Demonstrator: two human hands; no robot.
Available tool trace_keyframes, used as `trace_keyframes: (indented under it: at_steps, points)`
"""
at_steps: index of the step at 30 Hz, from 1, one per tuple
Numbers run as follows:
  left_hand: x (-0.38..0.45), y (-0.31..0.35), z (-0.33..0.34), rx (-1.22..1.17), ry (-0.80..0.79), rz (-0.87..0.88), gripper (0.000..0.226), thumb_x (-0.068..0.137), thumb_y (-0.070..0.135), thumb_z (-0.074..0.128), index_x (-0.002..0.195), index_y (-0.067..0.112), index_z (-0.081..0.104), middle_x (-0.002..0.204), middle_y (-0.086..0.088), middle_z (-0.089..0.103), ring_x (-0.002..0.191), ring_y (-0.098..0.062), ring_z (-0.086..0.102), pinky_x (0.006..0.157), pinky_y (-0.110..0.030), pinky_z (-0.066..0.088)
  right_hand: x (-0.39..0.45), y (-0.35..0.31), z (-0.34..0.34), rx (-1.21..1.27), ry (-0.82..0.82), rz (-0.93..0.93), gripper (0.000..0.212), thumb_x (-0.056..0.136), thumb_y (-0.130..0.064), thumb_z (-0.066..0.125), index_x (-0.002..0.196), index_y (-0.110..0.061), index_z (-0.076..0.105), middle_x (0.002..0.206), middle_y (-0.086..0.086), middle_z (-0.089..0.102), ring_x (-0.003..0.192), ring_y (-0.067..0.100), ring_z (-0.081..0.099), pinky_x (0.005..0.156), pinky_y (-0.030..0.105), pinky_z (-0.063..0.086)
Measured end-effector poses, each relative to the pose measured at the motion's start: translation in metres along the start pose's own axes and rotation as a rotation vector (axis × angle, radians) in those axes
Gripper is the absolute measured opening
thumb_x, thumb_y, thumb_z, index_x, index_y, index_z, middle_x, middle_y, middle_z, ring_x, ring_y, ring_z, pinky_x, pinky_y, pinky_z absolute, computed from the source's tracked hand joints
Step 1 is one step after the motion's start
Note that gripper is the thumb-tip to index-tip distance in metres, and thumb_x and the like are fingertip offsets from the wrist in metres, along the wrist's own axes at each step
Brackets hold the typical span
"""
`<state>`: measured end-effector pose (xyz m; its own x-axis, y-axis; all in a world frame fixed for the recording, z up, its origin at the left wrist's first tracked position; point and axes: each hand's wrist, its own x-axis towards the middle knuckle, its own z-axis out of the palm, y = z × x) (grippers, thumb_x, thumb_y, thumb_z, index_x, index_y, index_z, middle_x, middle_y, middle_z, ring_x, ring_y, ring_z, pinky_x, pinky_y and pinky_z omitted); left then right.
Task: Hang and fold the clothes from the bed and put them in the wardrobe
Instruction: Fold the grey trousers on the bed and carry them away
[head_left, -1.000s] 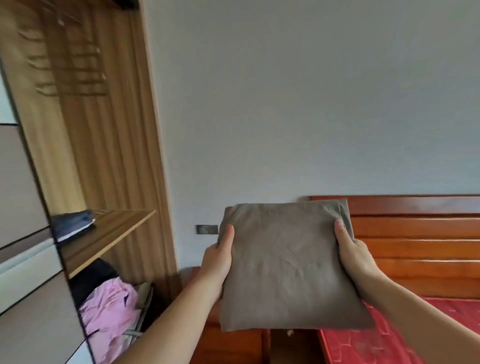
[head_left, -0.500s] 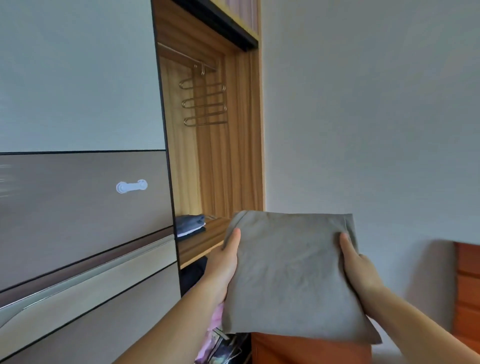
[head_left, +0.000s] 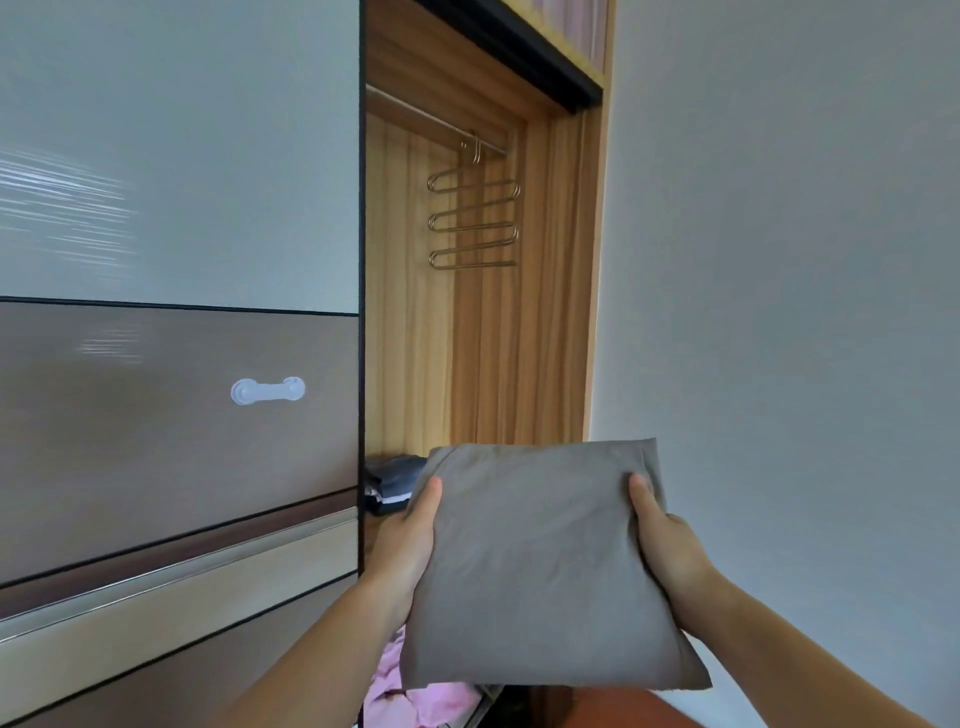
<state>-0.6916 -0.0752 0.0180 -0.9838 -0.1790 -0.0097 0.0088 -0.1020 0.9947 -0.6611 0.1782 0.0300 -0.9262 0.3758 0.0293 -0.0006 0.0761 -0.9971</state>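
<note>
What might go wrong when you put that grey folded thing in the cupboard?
The folded grey cloth is held only at its sides by the left hand and right hand, so its near edge may sag and the folds could open. The opening beside the sliding door looks narrow, so the cloth might catch on the frame. The dark folded clothes already sit on the shelf, and could get pushed askew.

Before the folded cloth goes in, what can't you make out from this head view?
- Shelf surface: hidden behind the grey folded garment.
- Fingers of left hand and right hand: under the garment; only thumbs show.
- Dark folded stack: partly covered, count unclear.
- Pink clothing: cut by bottom edge.
- Sliding door: hides the wardrobe's left side.
</note>
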Motion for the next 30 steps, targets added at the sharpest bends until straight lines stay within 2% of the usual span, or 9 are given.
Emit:
trace_keyframes:
  at_steps: [3, 7, 12, 15, 18, 21, 23, 27, 30]
  points:
    - [0.049, -0.009, 0.013, -0.044, 0.013, 0.018, 0.034, 0.086, 0.057, 0.061, 0.084, 0.024, 0.067, 0.082, 0.005, 0.072, 0.079, -0.015, 0.067, 0.061, -0.025, 0.049, 0.043, 0.007, 0.011, 0.007, -0.006, 0.031, 0.063, 0.082, -0.073, 0.047, 0.094, -0.014, 0.065, 0.088, 0.004, 0.072, 0.082, 0.022, 0.069, 0.062, 0.030, 0.050]
    - [0.098, -0.027, 0.037, -0.004, 0.000, -0.020, 0.050, 0.087, 0.058, 0.058, 0.110, 0.015, 0.068, 0.102, -0.002, 0.070, 0.094, -0.020, 0.064, 0.078, -0.030, 0.050, 0.095, 0.020, 0.013, 0.043, -0.067, 0.129, 0.061, 0.085, -0.067, 0.051, 0.101, -0.012, 0.069, 0.091, 0.006, 0.076, 0.090, 0.026, 0.070, 0.079, 0.037, 0.054]
    - [0.155, -0.050, 0.061, 0.006, -0.015, -0.091, 0.051, 0.087, 0.057, 0.058, 0.117, 0.016, 0.066, 0.113, -0.004, 0.068, 0.103, -0.023, 0.063, 0.095, -0.037, 0.049, 0.161, 0.051, 0.026, 0.089, -0.120, 0.219, 0.056, 0.090, -0.059, 0.052, 0.111, -0.009, 0.067, 0.103, 0.011, 0.073, 0.099, 0.031, 0.067, 0.098, 0.046, 0.048]
    - [0.197, -0.071, 0.076, 0.033, 0.033, -0.138, 0.052, 0.087, 0.055, 0.061, 0.117, 0.014, 0.067, 0.112, -0.004, 0.069, 0.102, -0.023, 0.064, 0.091, -0.035, 0.051, 0.208, 0.076, 0.039, 0.099, -0.119, 0.241, 0.051, 0.091, -0.050, 0.057, 0.112, -0.005, 0.067, 0.102, 0.015, 0.072, 0.097, 0.032, 0.067, 0.095, 0.045, 0.050]
    - [0.240, -0.089, 0.093, 0.073, 0.095, -0.195, 0.052, 0.087, 0.051, 0.063, 0.117, 0.008, 0.067, 0.106, -0.005, 0.069, 0.093, -0.021, 0.065, 0.074, -0.029, 0.050, 0.265, 0.103, 0.050, 0.092, -0.142, 0.288, 0.057, 0.091, -0.043, 0.060, 0.124, 0.004, 0.060, 0.121, 0.023, 0.064, 0.112, 0.038, 0.059, 0.103, 0.050, 0.043]
    - [0.284, -0.104, 0.117, 0.104, 0.146, -0.244, 0.056, 0.087, 0.051, 0.063, 0.119, 0.005, 0.066, 0.111, -0.010, 0.069, 0.100, -0.028, 0.065, 0.086, -0.034, 0.052, 0.325, 0.120, 0.055, 0.059, -0.148, 0.305, 0.072, 0.086, -0.042, 0.068, 0.132, 0.010, 0.050, 0.137, 0.026, 0.051, 0.127, 0.039, 0.048, 0.112, 0.048, 0.032]
    - [0.309, -0.109, 0.128, 0.120, 0.207, -0.263, 0.060, 0.087, 0.053, 0.062, 0.121, 0.004, 0.064, 0.107, -0.008, 0.069, 0.096, -0.026, 0.065, 0.080, -0.031, 0.052, 0.362, 0.128, 0.063, 0.080, -0.181, 0.372, 0.075, 0.081, -0.044, 0.073, 0.127, 0.011, 0.054, 0.130, 0.025, 0.057, 0.120, 0.040, 0.052, 0.108, 0.049, 0.037]
    - [0.351, -0.111, 0.131, 0.103, 0.320, -0.288, 0.063, 0.087, 0.058, 0.059, 0.124, 0.007, 0.059, 0.089, 0.002, 0.061, 0.073, -0.012, 0.057, 0.053, -0.023, 0.040, 0.418, 0.129, 0.091, 0.055, -0.317, 0.390, 0.055, 0.081, -0.043, 0.073, 0.105, 0.007, 0.067, 0.101, 0.019, 0.071, 0.092, 0.035, 0.065, 0.078, 0.042, 0.052]
    - [0.382, -0.105, 0.118, 0.024, 0.334, -0.304, 0.057, 0.088, 0.056, 0.058, 0.119, 0.009, 0.064, 0.092, -0.003, 0.068, 0.081, -0.020, 0.065, 0.061, -0.027, 0.049, 0.450, 0.120, 0.128, -0.020, -0.355, 0.261, 0.049, 0.084, -0.040, 0.071, 0.113, -0.001, 0.068, 0.108, 0.014, 0.069, 0.098, 0.032, 0.063, 0.088, 0.040, 0.049]
